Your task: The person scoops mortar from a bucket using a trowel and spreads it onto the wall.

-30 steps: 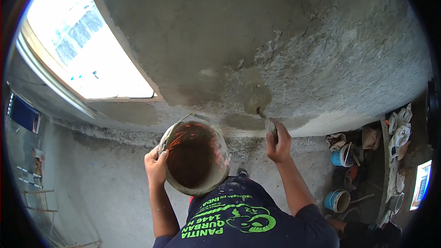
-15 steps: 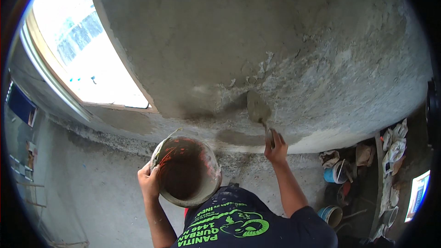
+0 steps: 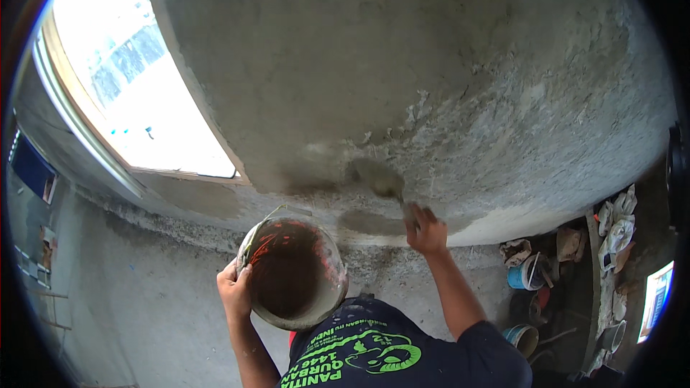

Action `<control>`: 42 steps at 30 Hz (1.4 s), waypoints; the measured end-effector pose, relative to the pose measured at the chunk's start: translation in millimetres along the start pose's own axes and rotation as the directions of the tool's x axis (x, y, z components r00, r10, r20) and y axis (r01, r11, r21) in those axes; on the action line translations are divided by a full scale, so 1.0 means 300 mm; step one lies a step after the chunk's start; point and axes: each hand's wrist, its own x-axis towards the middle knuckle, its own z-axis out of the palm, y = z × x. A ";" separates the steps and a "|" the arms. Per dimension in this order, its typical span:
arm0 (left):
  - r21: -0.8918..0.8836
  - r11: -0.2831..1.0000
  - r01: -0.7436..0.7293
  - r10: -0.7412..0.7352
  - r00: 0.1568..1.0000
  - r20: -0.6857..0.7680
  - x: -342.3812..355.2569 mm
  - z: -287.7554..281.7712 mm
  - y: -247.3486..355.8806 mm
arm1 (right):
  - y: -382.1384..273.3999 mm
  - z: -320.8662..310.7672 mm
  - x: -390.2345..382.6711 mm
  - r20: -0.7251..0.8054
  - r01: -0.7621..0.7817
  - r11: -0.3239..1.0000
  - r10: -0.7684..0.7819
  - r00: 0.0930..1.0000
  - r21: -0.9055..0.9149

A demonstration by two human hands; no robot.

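Note:
My left hand [image 3: 235, 289] is closed on the rim of a mortar-smeared bucket [image 3: 332, 294], tilted against my body with its mouth facing up. Its inside is dark, with reddish streaks near the rim, and a thin wire handle lies over the far edge. In my right hand [image 3: 427, 231] is the handle of a trowel [image 3: 382, 181]. The blade is slightly blurred and lies close to the low part of the grey plastered wall [image 3: 345, 65]. Damp, darker mortar patches [image 3: 374, 223] show on the wall around it.
A bright window opening [image 3: 162, 93] with a wooden frame is at the left. On the right stand a blue bucket [image 3: 527, 273], another bucket [image 3: 522, 340] and several crumpled bags [image 3: 617, 233]. The concrete floor [image 3: 165, 294] runs below the wall.
The trowel has moved left along the wall and its blade now slants to the left. My right hand shifted slightly left with it. The bucket is held in nearly the same place.

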 end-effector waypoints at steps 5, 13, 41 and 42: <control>-0.030 0.999 0.033 -0.034 0.999 -0.019 -0.006 -0.022 0.022 | -0.001 -0.017 -0.109 -0.047 0.003 0.993 0.003 0.999 0.119; -0.056 0.997 0.045 -0.040 0.996 0.080 0.025 -0.019 0.010 | -0.113 -0.180 0.268 -0.293 0.087 0.964 -0.010 0.956 0.251; -0.066 0.961 -0.269 0.276 0.916 0.290 -0.009 -0.012 0.130 | -0.640 -0.305 -0.047 0.833 0.011 0.978 -0.182 0.522 0.207; -0.062 0.961 -0.269 0.275 0.915 0.295 -0.012 -0.009 0.136 | -0.660 -0.302 -0.051 0.815 0.014 0.986 -0.145 0.561 0.166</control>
